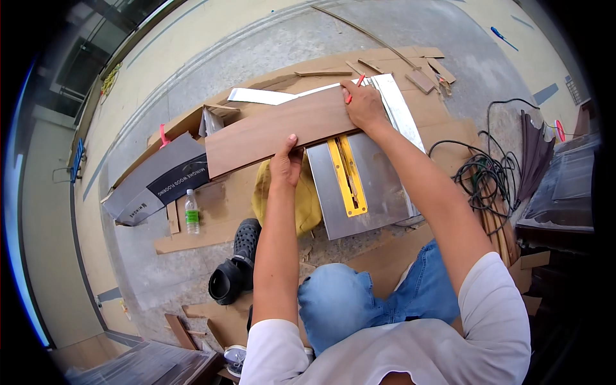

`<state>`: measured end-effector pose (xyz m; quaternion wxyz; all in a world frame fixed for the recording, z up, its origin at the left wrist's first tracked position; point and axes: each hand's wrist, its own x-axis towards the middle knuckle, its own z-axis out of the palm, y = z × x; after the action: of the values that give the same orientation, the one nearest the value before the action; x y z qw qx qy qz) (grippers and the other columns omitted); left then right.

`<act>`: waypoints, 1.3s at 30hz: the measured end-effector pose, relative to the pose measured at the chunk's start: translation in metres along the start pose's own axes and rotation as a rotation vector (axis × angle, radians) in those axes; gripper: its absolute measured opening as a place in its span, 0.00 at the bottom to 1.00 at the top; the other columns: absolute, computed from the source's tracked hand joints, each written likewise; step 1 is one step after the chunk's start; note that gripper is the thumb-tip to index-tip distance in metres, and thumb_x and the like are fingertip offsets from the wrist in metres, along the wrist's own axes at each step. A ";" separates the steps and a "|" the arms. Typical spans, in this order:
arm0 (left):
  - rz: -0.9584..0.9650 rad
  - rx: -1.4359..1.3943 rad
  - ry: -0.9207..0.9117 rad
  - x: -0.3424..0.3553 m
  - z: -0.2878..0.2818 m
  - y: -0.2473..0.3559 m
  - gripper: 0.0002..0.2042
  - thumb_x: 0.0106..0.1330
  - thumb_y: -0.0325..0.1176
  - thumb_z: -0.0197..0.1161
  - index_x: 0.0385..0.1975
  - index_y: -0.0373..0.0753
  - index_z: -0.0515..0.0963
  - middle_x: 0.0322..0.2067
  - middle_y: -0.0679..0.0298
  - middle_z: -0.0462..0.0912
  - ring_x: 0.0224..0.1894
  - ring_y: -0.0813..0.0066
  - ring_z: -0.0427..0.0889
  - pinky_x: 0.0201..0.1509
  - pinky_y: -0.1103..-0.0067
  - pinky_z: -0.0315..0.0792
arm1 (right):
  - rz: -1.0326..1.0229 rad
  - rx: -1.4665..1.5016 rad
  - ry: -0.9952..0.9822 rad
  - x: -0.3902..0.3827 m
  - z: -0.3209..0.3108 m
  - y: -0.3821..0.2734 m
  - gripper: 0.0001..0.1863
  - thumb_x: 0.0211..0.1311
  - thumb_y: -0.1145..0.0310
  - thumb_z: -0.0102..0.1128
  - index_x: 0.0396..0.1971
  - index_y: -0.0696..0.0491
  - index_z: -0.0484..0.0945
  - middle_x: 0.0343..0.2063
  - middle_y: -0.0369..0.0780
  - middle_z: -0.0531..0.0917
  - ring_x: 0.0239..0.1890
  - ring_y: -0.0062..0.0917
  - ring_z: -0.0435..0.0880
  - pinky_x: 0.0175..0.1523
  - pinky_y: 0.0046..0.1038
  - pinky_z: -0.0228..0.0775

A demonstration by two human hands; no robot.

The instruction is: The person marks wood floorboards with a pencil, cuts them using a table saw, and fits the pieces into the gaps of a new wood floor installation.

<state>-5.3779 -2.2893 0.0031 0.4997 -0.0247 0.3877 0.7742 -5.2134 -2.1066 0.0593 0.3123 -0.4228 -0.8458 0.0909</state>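
Note:
A long brown wooden plank (256, 141) lies slanted across the far part of a metal table saw (385, 186), which has a yellow insert (341, 176) with a slot. My left hand (287, 160) grips the plank's near edge from below, thumb on top. My right hand (364, 106) is closed on the plank's right end, with a red pencil (361, 81) between its fingers. A yellow bag-like object (269, 202) sits under the plank, left of the saw.
Cardboard (443, 115) lies beneath, with a printed carton (154, 179), a plastic bottle (191, 212) and black clogs (236, 263). A coiled cable (481, 179) and stacked boards (497, 231) are at right. A long stick (366, 35) lies beyond the saw.

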 end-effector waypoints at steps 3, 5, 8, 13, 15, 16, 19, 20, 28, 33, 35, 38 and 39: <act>-0.016 0.000 0.011 -0.005 -0.003 -0.001 0.14 0.57 0.22 0.71 0.42 0.41 0.78 0.37 0.67 0.83 0.40 0.75 0.81 0.44 0.79 0.77 | 0.025 0.002 -0.013 -0.010 -0.003 -0.002 0.14 0.67 0.62 0.53 0.47 0.47 0.83 0.28 0.50 0.83 0.34 0.45 0.82 0.45 0.43 0.73; -0.017 0.009 0.012 -0.004 -0.002 0.000 0.14 0.57 0.22 0.71 0.41 0.41 0.78 0.37 0.67 0.83 0.41 0.74 0.82 0.44 0.79 0.77 | 0.050 0.022 -0.026 -0.010 -0.006 -0.003 0.14 0.67 0.63 0.52 0.47 0.47 0.83 0.28 0.50 0.83 0.35 0.45 0.81 0.47 0.42 0.73; -0.027 0.009 0.022 -0.007 -0.004 -0.002 0.14 0.57 0.22 0.71 0.41 0.41 0.78 0.37 0.67 0.83 0.41 0.73 0.82 0.44 0.78 0.78 | 0.028 0.023 0.011 -0.015 -0.006 -0.001 0.14 0.67 0.63 0.52 0.47 0.46 0.83 0.29 0.50 0.83 0.36 0.45 0.81 0.47 0.42 0.72; -0.023 0.013 0.026 -0.007 -0.003 -0.002 0.14 0.57 0.22 0.71 0.41 0.41 0.78 0.37 0.66 0.83 0.41 0.72 0.82 0.45 0.78 0.78 | 0.050 0.053 0.003 -0.016 -0.007 0.000 0.14 0.67 0.63 0.52 0.47 0.46 0.83 0.30 0.51 0.83 0.38 0.45 0.81 0.48 0.41 0.72; -0.030 0.016 0.045 -0.007 -0.002 -0.002 0.14 0.56 0.21 0.71 0.41 0.41 0.78 0.37 0.66 0.83 0.41 0.73 0.82 0.45 0.78 0.78 | 0.055 0.055 -0.006 -0.016 -0.007 0.000 0.14 0.67 0.63 0.52 0.48 0.46 0.83 0.30 0.51 0.83 0.38 0.45 0.81 0.49 0.41 0.72; -0.032 0.015 0.045 -0.008 -0.002 -0.003 0.14 0.56 0.21 0.71 0.41 0.41 0.78 0.37 0.66 0.83 0.41 0.73 0.82 0.45 0.78 0.78 | 0.061 0.058 -0.013 -0.016 -0.008 0.000 0.14 0.67 0.63 0.52 0.48 0.45 0.83 0.31 0.51 0.83 0.39 0.45 0.81 0.49 0.41 0.72; -0.013 -0.010 0.019 -0.009 -0.005 -0.003 0.14 0.56 0.21 0.71 0.41 0.41 0.78 0.37 0.66 0.83 0.41 0.72 0.82 0.45 0.78 0.78 | 0.086 0.070 -0.046 -0.019 -0.011 -0.003 0.14 0.67 0.63 0.51 0.48 0.46 0.82 0.32 0.52 0.82 0.40 0.45 0.81 0.50 0.41 0.71; -0.020 -0.005 0.020 -0.009 -0.006 -0.002 0.15 0.56 0.21 0.71 0.42 0.41 0.78 0.38 0.66 0.83 0.41 0.72 0.81 0.46 0.77 0.77 | 0.085 0.071 -0.045 -0.019 -0.012 -0.004 0.14 0.67 0.63 0.51 0.48 0.46 0.82 0.32 0.52 0.82 0.40 0.45 0.81 0.50 0.41 0.71; -0.022 0.013 0.033 -0.015 -0.008 -0.006 0.17 0.56 0.22 0.71 0.44 0.42 0.77 0.39 0.67 0.82 0.43 0.73 0.81 0.46 0.76 0.76 | 0.089 0.071 -0.059 -0.025 -0.018 -0.005 0.15 0.68 0.64 0.50 0.48 0.47 0.82 0.33 0.53 0.82 0.41 0.46 0.80 0.52 0.41 0.70; -0.040 0.031 0.014 -0.017 -0.014 -0.006 0.17 0.56 0.22 0.71 0.44 0.42 0.77 0.39 0.67 0.82 0.43 0.72 0.81 0.50 0.74 0.76 | 0.080 0.078 -0.052 -0.030 -0.020 -0.005 0.14 0.68 0.65 0.50 0.48 0.47 0.82 0.33 0.53 0.82 0.40 0.47 0.80 0.51 0.41 0.70; -0.047 0.025 0.013 -0.018 -0.014 -0.009 0.17 0.56 0.22 0.71 0.45 0.42 0.77 0.40 0.67 0.82 0.43 0.72 0.81 0.50 0.75 0.76 | 0.075 0.075 -0.047 -0.032 -0.019 -0.002 0.14 0.68 0.65 0.51 0.48 0.47 0.82 0.32 0.53 0.82 0.40 0.47 0.80 0.51 0.41 0.70; -0.052 0.026 0.018 -0.020 -0.016 -0.008 0.17 0.56 0.22 0.71 0.45 0.41 0.77 0.40 0.67 0.82 0.44 0.72 0.81 0.51 0.75 0.76 | 0.057 0.089 -0.044 -0.034 -0.018 -0.002 0.14 0.67 0.66 0.51 0.48 0.48 0.82 0.32 0.53 0.82 0.40 0.47 0.80 0.51 0.42 0.70; -0.053 0.029 0.020 -0.020 -0.015 -0.008 0.16 0.56 0.22 0.71 0.44 0.41 0.77 0.40 0.67 0.82 0.44 0.72 0.81 0.51 0.75 0.76 | 0.053 0.082 -0.035 -0.034 -0.017 -0.001 0.14 0.66 0.67 0.51 0.48 0.48 0.82 0.31 0.52 0.82 0.40 0.46 0.80 0.51 0.42 0.70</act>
<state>-5.3673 -2.3120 -0.0032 0.5163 -0.0354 0.4032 0.7547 -5.1883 -2.1356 0.0579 0.3119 -0.4303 -0.8353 0.1410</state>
